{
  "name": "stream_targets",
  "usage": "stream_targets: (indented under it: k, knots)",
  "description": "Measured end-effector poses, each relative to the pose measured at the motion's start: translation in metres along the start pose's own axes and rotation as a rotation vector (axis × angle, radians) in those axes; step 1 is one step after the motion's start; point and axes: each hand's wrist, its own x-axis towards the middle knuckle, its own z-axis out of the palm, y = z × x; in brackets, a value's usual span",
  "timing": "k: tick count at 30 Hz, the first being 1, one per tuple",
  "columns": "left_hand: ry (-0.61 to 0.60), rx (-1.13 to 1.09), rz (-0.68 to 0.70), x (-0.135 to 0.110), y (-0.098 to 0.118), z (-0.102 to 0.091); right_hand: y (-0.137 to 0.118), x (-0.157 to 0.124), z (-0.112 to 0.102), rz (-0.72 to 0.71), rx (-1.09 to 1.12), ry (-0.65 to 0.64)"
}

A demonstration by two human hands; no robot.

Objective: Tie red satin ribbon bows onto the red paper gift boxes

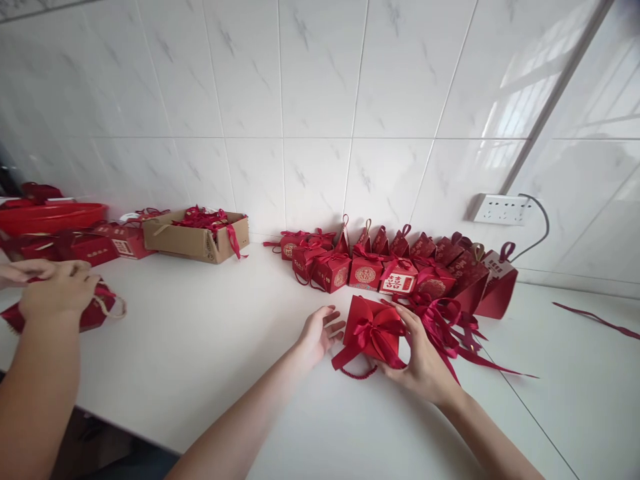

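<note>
A red gift box (364, 315) with a ribbon bow (375, 331) on its top is in front of me, just above or on the white table. My right hand (417, 353) grips its right side between thumb and fingers. A twisted red cord handle (361, 375) hangs at the box's near side. To the left of the box is my left hand (320, 335), fingers apart and holding nothing. Loose dark red ribbons (445, 327) lie behind and to the right of my right hand.
Several finished-looking red boxes (365, 273) stand in rows by the tiled wall. A cardboard box (195, 243) holds red ribbons. At the left, another person's hands (60, 287) work on a red box (95, 313), near a red basin (50, 217). A power strip (501, 209) is on the wall.
</note>
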Motion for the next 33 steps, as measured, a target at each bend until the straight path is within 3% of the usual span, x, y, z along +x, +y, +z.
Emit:
stream_targets:
  k: [4,6,8,10,12,14,24,33]
  knots:
    - [0.000,0.024,0.077,-0.004,0.001,0.001,0.000,0.000,0.000,0.004,0.007,-0.015]
    - [-0.062,0.119,0.230,-0.013,-0.002,0.001,0.000,0.001,-0.001,0.004,0.007,-0.009]
    - [-0.206,0.402,0.570,-0.022,-0.007,0.000,-0.001,0.001,-0.001,0.006,0.001,-0.005]
    - [-0.309,0.743,1.000,-0.027,-0.012,-0.002,-0.001,0.002,-0.002,-0.001,0.000,-0.003]
    - [-0.290,0.927,1.316,-0.028,-0.016,-0.004,-0.002,0.004,-0.003,-0.027,0.012,0.013]
    - [-0.239,0.963,1.482,-0.027,-0.017,-0.004,-0.003,0.005,-0.003,-0.061,0.027,0.044]
    - [-0.453,0.934,1.889,-0.041,-0.021,0.000,-0.017,0.011,-0.012,-0.153,0.062,0.199]
    - [-0.484,0.858,1.881,-0.046,-0.015,0.002,-0.020,0.011,-0.014,-0.159,0.056,0.240]
